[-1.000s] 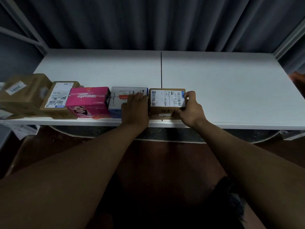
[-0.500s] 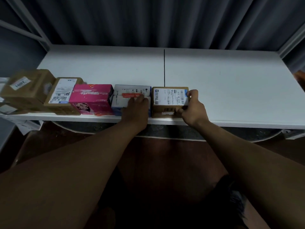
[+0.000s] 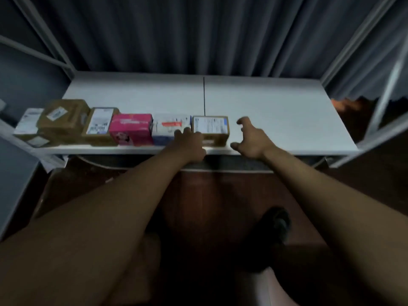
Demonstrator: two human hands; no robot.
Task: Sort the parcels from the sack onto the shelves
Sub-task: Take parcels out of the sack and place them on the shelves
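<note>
The brown cardboard parcel (image 3: 210,130) is sitting at the shelf's (image 3: 287,120) front edge, ending a row beside the white box (image 3: 171,129). The left hand (image 3: 187,143) is resting against both, its fingers hidden. The right hand (image 3: 251,138) is hovering just beside, fingers spread, grasping nothing.

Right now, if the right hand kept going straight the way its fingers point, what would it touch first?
Probably nothing close: the right hand points over bare shelf, beside the brown box. Next is the curtain, though depth is unclear.
</note>
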